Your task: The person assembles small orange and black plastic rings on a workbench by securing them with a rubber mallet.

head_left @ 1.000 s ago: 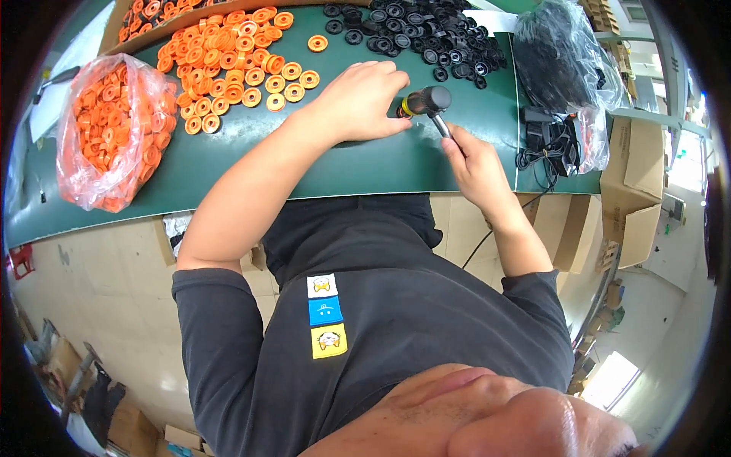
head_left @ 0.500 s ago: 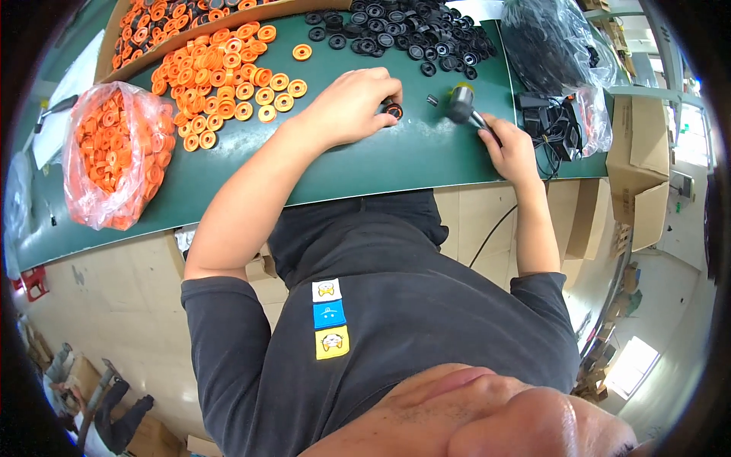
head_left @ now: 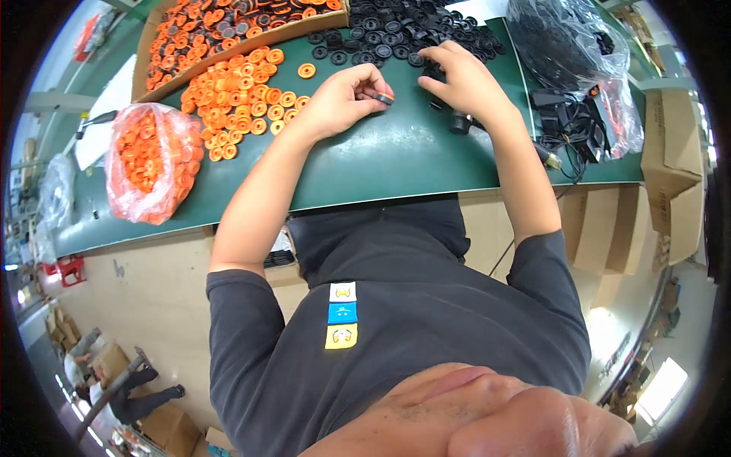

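Small black ring-shaped part (head_left: 385,98): sitting pinched at the fingertips of the left hand (head_left: 344,99), just above the green worktop (head_left: 396,164). Taking this ring as the landmark.

Left hand is curling loosely, thumb and forefinger closing on the ring; wrist and forearm are resting on the worktop, running down and left from the ring.

Right hand (head_left: 464,84) is lying just right of the ring, palm down, fingers spreading and bending onto the near edge of the heap of loose black round parts (head_left: 396,34). Cannot tell whether it is gripping one of them. A dark cylindrical tool (head_left: 460,123) is lying on the worktop right of the ring, partly under the right wrist.

The black heap is spreading above and right of the ring. Left of the ring, loose flat orange plastic discs (head_left: 244,87) are lying in a scatter, with one orange disc (head_left: 307,71) sitting apart, closest to the ring. Beyond them, up and left of the ring, a shallow brown cardboard tray (head_left: 251,39) is holding mixed orange and black pieces.

Far left of the ring, a clear plastic bag of orange discs (head_left: 148,160) is slumping on the worktop. Far right, a clear bag of black parts (head_left: 563,38) and a tangle of black cables (head_left: 567,126) are lying near the worktop's edge.
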A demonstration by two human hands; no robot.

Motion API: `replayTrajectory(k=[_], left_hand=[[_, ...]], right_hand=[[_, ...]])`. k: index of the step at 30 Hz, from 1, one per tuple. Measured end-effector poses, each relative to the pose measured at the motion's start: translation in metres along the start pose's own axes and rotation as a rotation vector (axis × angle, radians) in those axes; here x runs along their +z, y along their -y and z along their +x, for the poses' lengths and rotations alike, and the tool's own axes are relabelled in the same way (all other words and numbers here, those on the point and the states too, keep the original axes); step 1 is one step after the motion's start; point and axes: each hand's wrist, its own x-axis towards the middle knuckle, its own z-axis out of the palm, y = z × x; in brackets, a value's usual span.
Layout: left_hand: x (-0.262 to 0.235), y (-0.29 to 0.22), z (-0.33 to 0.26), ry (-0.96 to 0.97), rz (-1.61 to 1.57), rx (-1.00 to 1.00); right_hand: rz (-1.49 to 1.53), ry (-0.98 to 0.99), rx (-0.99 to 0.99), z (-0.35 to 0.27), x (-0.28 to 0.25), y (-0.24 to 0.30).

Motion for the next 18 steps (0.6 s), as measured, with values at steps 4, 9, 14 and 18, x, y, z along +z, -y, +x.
replayTrajectory(k=[4,9,14,18], left_hand=[[-0.015,-0.005,0.002,-0.257,0.100,0.061],[-0.100,-0.022,0.011,-0.741,0.378,0.205],[-0.156,-0.047,0.021,-0.999,1.165,0.106],[-0.095,-0.051,0.013,-0.674,1.207,0.009]], right_hand=[[-0.114,0.113,0.159,0.022,0.026,-0.007],[-0.053,-0.011,0.057,0.010,0.033,-0.011],[0.005,0.051,0.055,0.006,0.017,0.008],[-0.043,0.075,0.059,-0.002,0.019,-0.008]])
